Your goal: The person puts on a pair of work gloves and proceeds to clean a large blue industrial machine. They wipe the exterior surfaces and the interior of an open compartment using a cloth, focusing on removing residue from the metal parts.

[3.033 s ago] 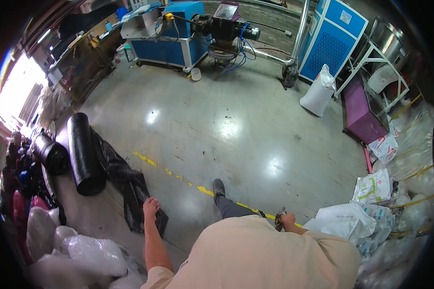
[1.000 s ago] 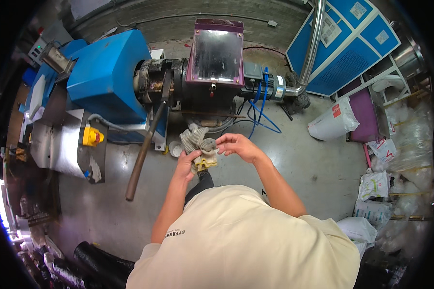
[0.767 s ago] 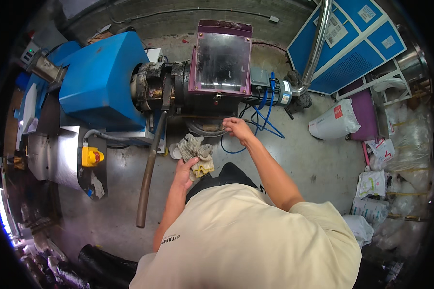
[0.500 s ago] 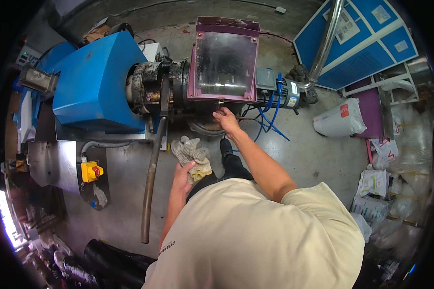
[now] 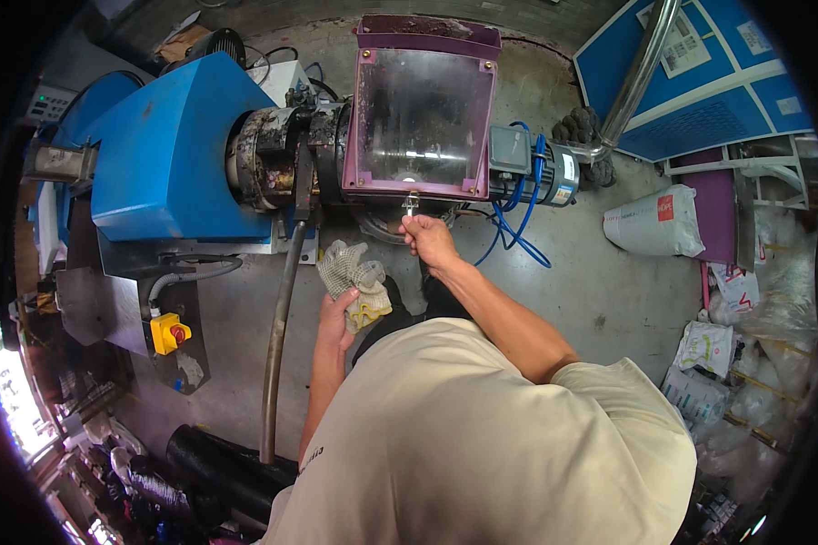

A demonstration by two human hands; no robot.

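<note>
A pair of grey knit work gloves (image 5: 356, 277) with yellow cuffs is bunched in my left hand (image 5: 338, 313), the thumb pressed on top. My right hand (image 5: 430, 241) pinches a small metal toggle latch (image 5: 412, 205) at the lower front edge of a purple machine housing (image 5: 354, 136). A scuffed clear window (image 5: 423, 118) fills the front of that housing. Left of it sits a grimy dark metal barrel (image 5: 273, 163), joined to a blue machine cover (image 5: 164, 150). A long metal bar (image 5: 286, 345) slants down beside my left forearm.
A motor with blue cables (image 5: 534, 173) stands right of the housing. Farther right are a white sack (image 5: 654, 222), a blue cabinet (image 5: 718, 82) and several plastic bags (image 5: 700, 363). A yellow switch box with a red knob (image 5: 170, 333) hangs low at the left. Black rolls (image 5: 218, 468) lie behind it.
My right hand has drawn slightly down and toward me, and the latch now stands out from the housing in its fingers. The gloves stay in my left hand. The view has shifted slightly.
</note>
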